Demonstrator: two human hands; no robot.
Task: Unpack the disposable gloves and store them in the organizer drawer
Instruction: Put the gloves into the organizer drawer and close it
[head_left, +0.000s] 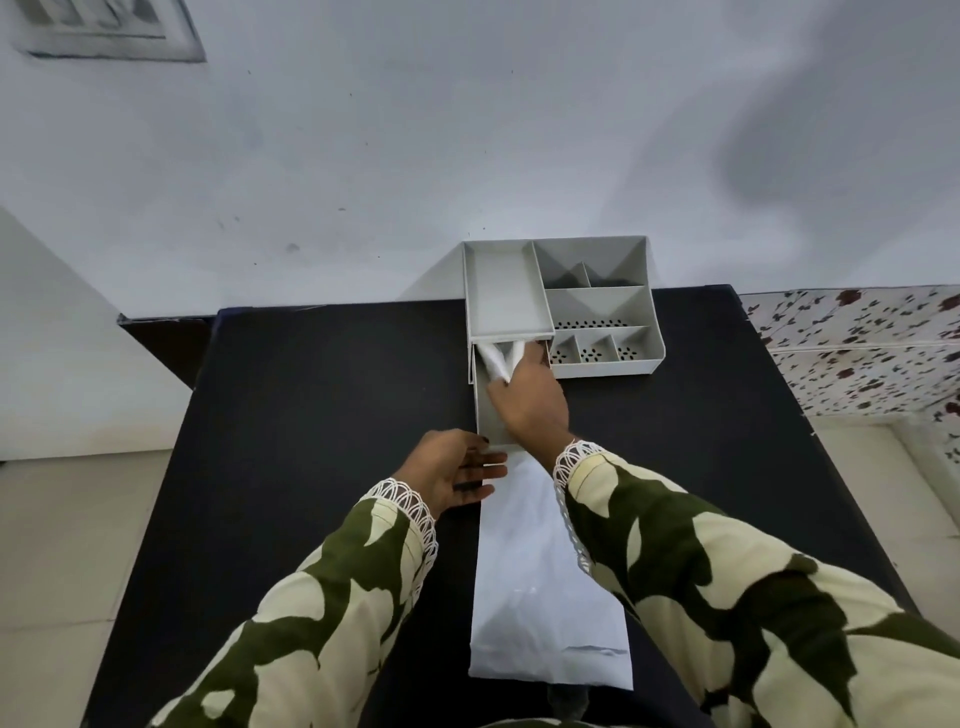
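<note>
Head view put our two patterned sleeves nearest the lens, and between them a white paper packet (545, 597) lay flat on the black table (311, 415), its far end pointing toward the organizer; we judged it to be the packaging the gloves came from, left close at hand so more could be drawn out. Just beyond it our left hand (457, 470) rested at the near corner of the pulled-out drawer (488, 410), fingers spread and loose, holding nothing; it looked placed there to steady the drawer or keep it from sliding back while the other hand worked. Farther on, our right hand (530, 400) reached over the drawer with its fingers pinched around the disposable gloves (496, 361), a thin white crumpled bundle whose far part lay in the back of the drawer, under the organizer's top tray. The grip seemed kept near the bundle's near end so the limp material could be pushed deep into the drawer rather than dropped at the front. Whether the gloves already rested on the drawer floor we could not tell. Behind the hands the grey organizer (597, 312) stood at the table's far edge against the pale wall (467, 130), its open compartments apparently empty. We judged the storing step nearly done for this bundle.
</note>
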